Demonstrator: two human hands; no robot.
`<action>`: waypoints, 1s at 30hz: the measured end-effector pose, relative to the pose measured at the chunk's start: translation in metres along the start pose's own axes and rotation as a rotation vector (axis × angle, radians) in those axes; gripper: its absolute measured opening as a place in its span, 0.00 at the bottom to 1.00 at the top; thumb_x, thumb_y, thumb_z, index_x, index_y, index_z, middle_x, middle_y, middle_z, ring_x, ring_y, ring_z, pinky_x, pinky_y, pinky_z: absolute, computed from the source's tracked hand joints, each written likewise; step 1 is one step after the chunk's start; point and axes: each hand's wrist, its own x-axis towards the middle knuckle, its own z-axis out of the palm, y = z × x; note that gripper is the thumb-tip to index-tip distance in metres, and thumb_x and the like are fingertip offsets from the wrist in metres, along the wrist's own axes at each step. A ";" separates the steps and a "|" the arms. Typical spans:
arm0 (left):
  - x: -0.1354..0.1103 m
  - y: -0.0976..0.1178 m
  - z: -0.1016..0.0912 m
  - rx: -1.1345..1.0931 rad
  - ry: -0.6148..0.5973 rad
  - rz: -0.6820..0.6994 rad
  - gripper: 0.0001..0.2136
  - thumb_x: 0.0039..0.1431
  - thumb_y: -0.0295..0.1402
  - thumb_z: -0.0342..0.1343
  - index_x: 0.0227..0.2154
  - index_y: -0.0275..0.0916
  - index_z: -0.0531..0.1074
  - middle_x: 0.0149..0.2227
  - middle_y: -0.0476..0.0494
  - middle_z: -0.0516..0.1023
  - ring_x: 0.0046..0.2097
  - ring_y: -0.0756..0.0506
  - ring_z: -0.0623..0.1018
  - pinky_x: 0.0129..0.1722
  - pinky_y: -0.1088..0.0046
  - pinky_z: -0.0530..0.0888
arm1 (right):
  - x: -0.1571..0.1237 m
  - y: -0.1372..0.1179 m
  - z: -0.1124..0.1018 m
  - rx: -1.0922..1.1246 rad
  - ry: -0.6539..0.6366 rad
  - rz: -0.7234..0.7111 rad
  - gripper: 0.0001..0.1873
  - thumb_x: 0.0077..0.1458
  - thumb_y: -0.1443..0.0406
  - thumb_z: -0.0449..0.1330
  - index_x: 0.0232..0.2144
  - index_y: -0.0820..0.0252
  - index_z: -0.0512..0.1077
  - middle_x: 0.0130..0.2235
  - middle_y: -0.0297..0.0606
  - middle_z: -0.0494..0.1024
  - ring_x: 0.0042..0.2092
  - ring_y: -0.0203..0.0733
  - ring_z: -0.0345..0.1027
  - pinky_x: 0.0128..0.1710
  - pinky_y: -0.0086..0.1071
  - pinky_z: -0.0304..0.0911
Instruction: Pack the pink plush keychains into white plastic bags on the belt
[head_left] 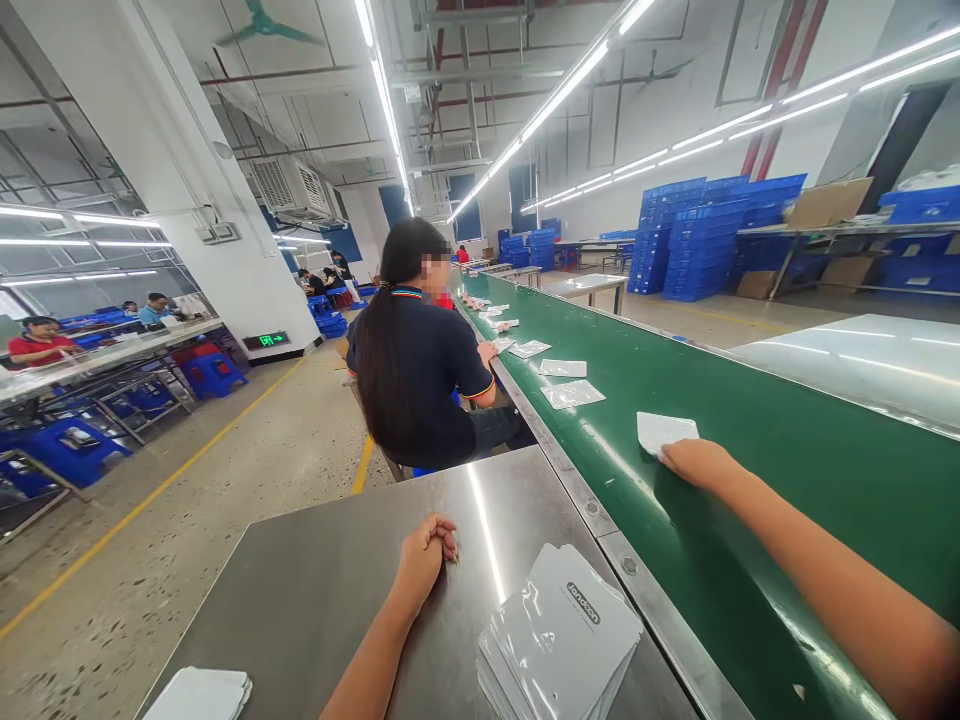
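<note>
Reaches the right hand (pixel 697 462) out across the green conveyor belt (pixel 787 470), palm down, and lays the fingers on the near corner of a white packet (pixel 666 428) that lies flat on the belt, a little past the metal rail (pixel 600 520); touches it from above with fingers stretched out, not closed round it as far as can be told. Rests the left hand (pixel 426 548) on the steel table (pixel 315 580) on this side of the rail, curled into a loose fist with the fingers tucked in and nothing seen inside. Has a fanned stack of grey-white pouches (pixel 559 630) with a dark printed logo on the table to the right of the left forearm, close to the rail and apart from both hands. Has a second, smaller white stack (pixel 199 693) at the table's near left corner, well apart from the left hand. Shares the belt with a co-worker (pixel 416 370) in a dark top with long dark hair, seated further up the same side, back turned, one hand at the belt's edge. Looks along several clear packets (pixel 571 393) lying singly on the belt by that person, well apart from the white packet. Faces stacked blue crates (pixel 697 235) across the aisle beyond the belt.
</note>
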 end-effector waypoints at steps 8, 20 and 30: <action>0.000 -0.002 0.000 0.003 0.006 0.022 0.12 0.43 0.23 0.40 0.28 0.37 0.68 0.21 0.52 0.70 0.23 0.51 0.71 0.28 0.74 0.69 | -0.021 -0.024 -0.021 -0.049 -0.018 0.125 0.14 0.55 0.66 0.46 0.34 0.63 0.72 0.36 0.49 0.76 0.35 0.49 0.70 0.30 0.35 0.59; -0.002 0.004 0.000 -0.018 0.011 0.006 0.13 0.41 0.24 0.41 0.28 0.38 0.68 0.20 0.53 0.70 0.24 0.51 0.71 0.28 0.75 0.68 | -0.126 -0.130 -0.137 1.261 -0.544 -0.250 0.21 0.51 0.50 0.54 0.33 0.62 0.72 0.34 0.39 0.74 0.36 0.40 0.66 0.37 0.31 0.62; -0.003 0.008 -0.001 -0.005 -0.006 -0.001 0.13 0.41 0.24 0.41 0.29 0.38 0.68 0.21 0.52 0.70 0.24 0.51 0.71 0.29 0.74 0.69 | -0.114 -0.147 -0.073 1.179 -0.942 -0.232 0.20 0.51 0.51 0.54 0.27 0.63 0.69 0.25 0.34 0.70 0.27 0.33 0.65 0.24 0.25 0.63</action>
